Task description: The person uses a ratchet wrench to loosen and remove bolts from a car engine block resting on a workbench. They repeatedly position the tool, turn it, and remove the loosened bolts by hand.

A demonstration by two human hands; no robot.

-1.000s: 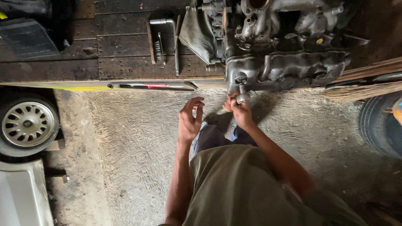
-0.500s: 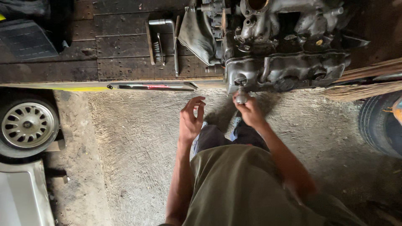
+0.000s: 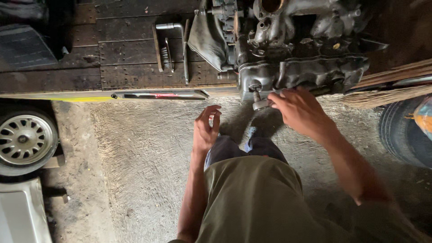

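A person is standing on a rough grey floor (image 3: 135, 148) and looking down at 2 bare hands. The right hand (image 3: 300, 111) is reaching up to a big grey engine (image 3: 297, 49) that is sitting on a dark wooden platform (image 3: 112, 58). Its fingertips are touching a small round metal knob (image 3: 260, 104) that is sticking out of the engine's near side, low down and just past the platform's edge. The fingers are curling part way around the knob, but the picture is a bit blurry there, so I cannot tell if they are gripping it tight.

The left hand (image 3: 206, 130) is hanging in the air over the floor, well apart from the engine. Its fingers are bending loosely, half open, and they are holding nothing.

A bent metal bar (image 3: 173, 45) is lying on the platform to the left of the engine. Along the platform's front edge a long thin strip (image 3: 90, 96) is running, yellow at 1 part and red at another. A car wheel (image 3: 24, 139) with silver spokes is sitting at the far left. A black tyre (image 3: 400, 135) is showing at the right, under some straw-coloured broom bristles (image 3: 387, 95).
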